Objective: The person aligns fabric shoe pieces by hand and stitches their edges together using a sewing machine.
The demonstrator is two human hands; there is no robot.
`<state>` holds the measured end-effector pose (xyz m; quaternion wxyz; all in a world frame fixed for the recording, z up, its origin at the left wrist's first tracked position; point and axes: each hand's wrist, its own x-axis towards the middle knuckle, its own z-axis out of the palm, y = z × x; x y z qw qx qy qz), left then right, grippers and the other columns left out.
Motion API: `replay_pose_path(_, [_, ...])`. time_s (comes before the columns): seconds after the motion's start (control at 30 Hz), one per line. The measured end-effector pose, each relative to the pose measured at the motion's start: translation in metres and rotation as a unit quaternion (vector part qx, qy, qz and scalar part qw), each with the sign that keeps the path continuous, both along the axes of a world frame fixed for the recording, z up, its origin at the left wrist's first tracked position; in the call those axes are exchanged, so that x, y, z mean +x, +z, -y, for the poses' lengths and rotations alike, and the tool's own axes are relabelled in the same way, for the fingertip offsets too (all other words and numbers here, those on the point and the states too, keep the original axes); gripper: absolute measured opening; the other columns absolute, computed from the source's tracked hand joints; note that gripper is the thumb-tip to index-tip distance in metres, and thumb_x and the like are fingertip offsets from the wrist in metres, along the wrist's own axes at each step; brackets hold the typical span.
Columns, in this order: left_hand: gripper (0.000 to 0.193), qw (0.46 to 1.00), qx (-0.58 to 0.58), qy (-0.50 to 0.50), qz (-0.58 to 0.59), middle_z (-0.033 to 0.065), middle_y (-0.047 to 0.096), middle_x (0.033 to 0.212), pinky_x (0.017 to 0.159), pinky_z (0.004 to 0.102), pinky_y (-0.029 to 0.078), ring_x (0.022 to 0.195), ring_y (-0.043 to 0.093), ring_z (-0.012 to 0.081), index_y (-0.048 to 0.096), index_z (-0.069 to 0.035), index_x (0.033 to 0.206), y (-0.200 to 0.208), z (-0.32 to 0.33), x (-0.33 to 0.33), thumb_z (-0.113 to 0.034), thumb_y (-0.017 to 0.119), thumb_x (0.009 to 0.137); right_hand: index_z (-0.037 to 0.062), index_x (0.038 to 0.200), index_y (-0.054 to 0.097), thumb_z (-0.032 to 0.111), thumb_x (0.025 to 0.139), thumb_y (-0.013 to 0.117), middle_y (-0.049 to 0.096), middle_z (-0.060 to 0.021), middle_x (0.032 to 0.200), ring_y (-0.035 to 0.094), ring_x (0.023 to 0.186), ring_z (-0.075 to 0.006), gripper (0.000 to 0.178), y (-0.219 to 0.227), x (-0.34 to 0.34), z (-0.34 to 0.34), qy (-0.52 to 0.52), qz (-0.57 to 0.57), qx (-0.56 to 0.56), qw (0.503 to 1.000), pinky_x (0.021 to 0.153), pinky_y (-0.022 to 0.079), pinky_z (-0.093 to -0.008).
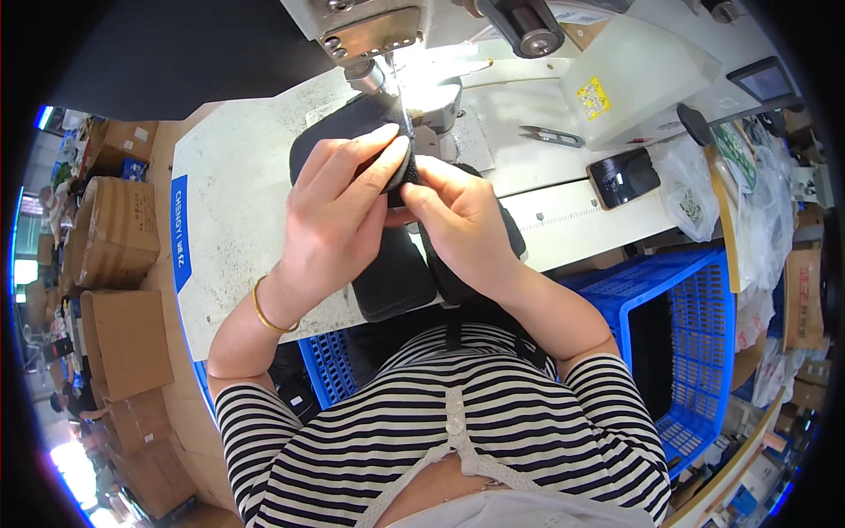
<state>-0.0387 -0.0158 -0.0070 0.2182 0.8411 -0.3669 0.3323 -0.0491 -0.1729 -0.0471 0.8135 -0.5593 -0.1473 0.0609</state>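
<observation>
A black padded fabric piece lies on the white sewing table under the head of a sewing machine, its edge close to the brightly lit needle area. My left hand is closed on that edge, thumb and fingers pressing it together. Across from it, my right hand pinches the same edge, its fingertips nearly touching the left ones. More black padding hangs below both hands toward my lap; whether it is one piece with the upper part I cannot tell.
Thread snips and a dark phone lie on the table to the right, near a clear plastic bag. A blue plastic crate stands below the table's right edge. Cardboard boxes are stacked at far left.
</observation>
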Motion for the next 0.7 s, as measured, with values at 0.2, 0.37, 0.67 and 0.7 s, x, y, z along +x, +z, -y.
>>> replay_pose_path(0.2, [0.031,0.990,-0.001,-0.055,0.127,0.0120,0.067,0.088,0.062,0.0303,0.057,0.076,0.066,0.0246,0.072,0.006,0.087,-0.014,-0.010,-0.005,0.004,0.070,0.055,-0.0046,0.090,0.065,0.011,0.097,0.055,0.072,-0.0096,0.082,0.069,0.071,-0.0125,0.020,0.007,-0.009,0.014,0.016,-0.039,-0.053,0.998,0.065,0.057,-0.0251])
replay_pose_path(0.37, [0.040,0.982,0.034,-0.067,0.176,0.0133,0.066,0.090,0.061,0.0308,0.057,0.077,0.065,0.0243,0.071,0.009,0.090,-0.016,-0.006,-0.006,0.001,0.067,0.051,-0.0058,0.089,0.065,0.012,0.099,0.051,0.071,-0.0109,0.078,0.070,0.071,-0.0140,0.024,0.009,-0.013,0.016,-0.001,0.016,-0.069,0.998,0.064,0.057,-0.0259])
replay_pose_path(0.67, [0.039,0.978,0.076,-0.064,0.186,0.0154,0.065,0.092,0.064,0.0316,0.057,0.081,0.065,0.0260,0.071,0.009,0.092,-0.013,0.001,-0.011,-0.001,0.070,0.055,-0.0022,0.075,0.058,0.011,0.095,0.052,0.066,-0.0092,0.063,0.065,0.054,-0.0150,0.025,0.017,-0.008,0.020,-0.052,0.125,-0.214,0.967,0.052,0.049,-0.0259])
replay_pose_path(0.7, [0.037,0.982,0.055,-0.039,0.176,0.0148,0.065,0.093,0.066,0.0316,0.057,0.084,0.065,0.0258,0.072,0.007,0.093,-0.016,0.002,-0.011,-0.001,0.071,0.057,-0.0016,0.073,0.058,0.012,0.095,0.052,0.065,-0.0087,0.061,0.063,0.051,-0.0144,0.026,0.015,-0.007,0.021,-0.058,0.117,-0.206,0.970,0.051,0.048,-0.0264])
